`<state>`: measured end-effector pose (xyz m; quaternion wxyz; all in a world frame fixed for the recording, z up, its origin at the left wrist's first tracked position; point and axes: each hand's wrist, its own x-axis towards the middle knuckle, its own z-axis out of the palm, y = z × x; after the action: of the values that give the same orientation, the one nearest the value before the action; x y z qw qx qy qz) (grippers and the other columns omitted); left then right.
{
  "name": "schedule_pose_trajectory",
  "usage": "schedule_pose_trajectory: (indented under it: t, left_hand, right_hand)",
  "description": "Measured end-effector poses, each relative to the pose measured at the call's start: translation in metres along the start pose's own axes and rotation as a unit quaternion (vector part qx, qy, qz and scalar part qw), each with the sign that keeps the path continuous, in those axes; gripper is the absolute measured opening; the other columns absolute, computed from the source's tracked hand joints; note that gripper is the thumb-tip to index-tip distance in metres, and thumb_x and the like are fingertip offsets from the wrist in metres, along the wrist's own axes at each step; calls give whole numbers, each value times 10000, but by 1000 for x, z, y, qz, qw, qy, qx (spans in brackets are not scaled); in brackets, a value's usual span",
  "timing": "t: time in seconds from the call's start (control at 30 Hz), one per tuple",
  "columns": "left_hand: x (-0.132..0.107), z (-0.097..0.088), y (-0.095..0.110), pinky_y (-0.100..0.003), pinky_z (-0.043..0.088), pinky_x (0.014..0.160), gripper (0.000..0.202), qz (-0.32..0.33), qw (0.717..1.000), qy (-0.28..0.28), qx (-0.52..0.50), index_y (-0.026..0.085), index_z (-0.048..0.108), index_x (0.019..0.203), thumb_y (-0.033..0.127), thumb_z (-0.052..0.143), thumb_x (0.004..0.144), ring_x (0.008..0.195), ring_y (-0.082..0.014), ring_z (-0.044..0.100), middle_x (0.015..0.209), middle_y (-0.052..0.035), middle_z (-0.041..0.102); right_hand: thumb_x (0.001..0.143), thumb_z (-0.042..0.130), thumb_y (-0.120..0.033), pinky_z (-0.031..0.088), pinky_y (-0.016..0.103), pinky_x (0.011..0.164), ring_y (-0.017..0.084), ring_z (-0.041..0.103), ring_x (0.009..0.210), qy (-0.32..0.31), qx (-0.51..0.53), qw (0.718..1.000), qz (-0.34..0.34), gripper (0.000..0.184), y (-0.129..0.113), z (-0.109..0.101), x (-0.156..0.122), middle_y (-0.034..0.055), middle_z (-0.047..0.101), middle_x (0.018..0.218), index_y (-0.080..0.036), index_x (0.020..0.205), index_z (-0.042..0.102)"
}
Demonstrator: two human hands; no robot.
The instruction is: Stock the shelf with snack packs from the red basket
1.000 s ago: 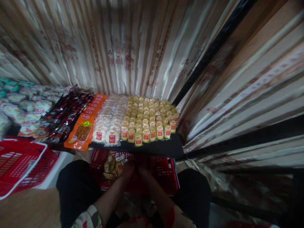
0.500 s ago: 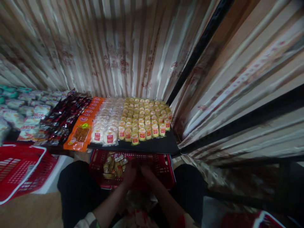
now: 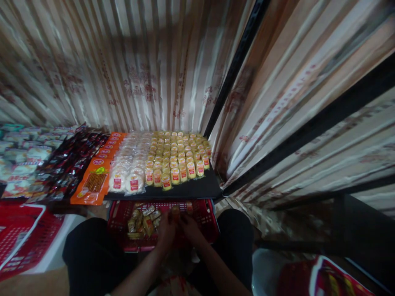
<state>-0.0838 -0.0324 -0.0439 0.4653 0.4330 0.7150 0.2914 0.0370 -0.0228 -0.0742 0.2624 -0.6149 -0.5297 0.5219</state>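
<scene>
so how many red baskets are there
3: left basket at the picture's edge, middle basket just below centre, right basket towards the lower corner. Others may be hidden.

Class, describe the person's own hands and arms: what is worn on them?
The left hand and right hand look ungloved; the forearms are bare. Dim light hides finer detail. Nearby, the dark trousers look plain.

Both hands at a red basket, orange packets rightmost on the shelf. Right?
No: the head view shows yellow packs rightmost on the shelf; orange packets lie left of white packs. Left hand and right hand are at a red basket.
</scene>
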Motion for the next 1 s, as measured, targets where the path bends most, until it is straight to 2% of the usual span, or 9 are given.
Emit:
schedule_pose_trajectory:
  t: [0.13,0.37,0.5,0.67,0.73,0.83,0.9,1.0]
  left_hand:
    - [-9,3,10,-305,423,942,403,45,998,22,-38,140,584,1047,32,438,687,1038,-195,593,1108,-110,648]
    - [-21,10,32,-322,459,870,312,116,989,3,-93,186,567,954,82,412,704,935,-179,617,994,-63,663]
    - [-19,14,43,-341,457,856,198,146,985,15,-89,192,547,899,181,440,732,897,-195,617,939,-69,652]
    - [-11,21,60,-311,484,733,166,169,980,1,-106,194,512,851,330,480,760,770,-188,616,815,-48,636]
    - [-7,25,67,-308,486,739,174,178,978,0,-110,193,506,872,324,496,758,781,-186,616,828,-52,638]
    - [-1,30,78,-301,486,787,280,192,975,3,-113,177,489,1022,293,495,766,836,-175,613,910,-62,634]
    - [3,33,86,-299,479,822,371,204,974,1,-96,158,464,1130,276,479,779,868,-167,604,966,-71,620]
    - [9,36,99,-297,460,866,401,235,971,1,-51,143,481,1185,263,449,804,918,-166,584,1033,-86,593]
  right_hand:
    - [754,479,-260,423,340,899,228,606,986,40,-37,998,-33,294,-2,-11,-11,106,676,1039,-176,957,675]
    - [753,460,-202,432,344,895,234,606,977,111,-76,988,-82,334,-13,-28,-25,113,669,1040,-181,1019,661]
    - [769,459,-229,435,359,899,240,601,977,138,-86,982,-94,331,-24,-39,-30,107,664,1041,-198,1034,655]
    - [783,449,-252,435,355,917,235,588,998,175,-76,974,-121,337,-39,-52,-31,109,650,1043,-187,1056,635]
    - [792,442,-257,437,347,920,226,586,1002,190,-70,970,-135,344,-42,-58,-29,106,646,1044,-185,1078,619]
    - [810,433,-285,441,349,916,226,585,1004,216,-71,962,-152,343,-44,-66,-25,110,641,1050,-183,1086,609]
    - [814,441,-311,442,355,913,233,583,1006,234,-76,957,-154,343,-46,-70,-21,113,637,1051,-183,1082,610]
    - [827,429,-319,452,346,901,221,586,989,249,-71,955,-147,348,-51,-77,-16,103,622,1058,-194,1105,595]
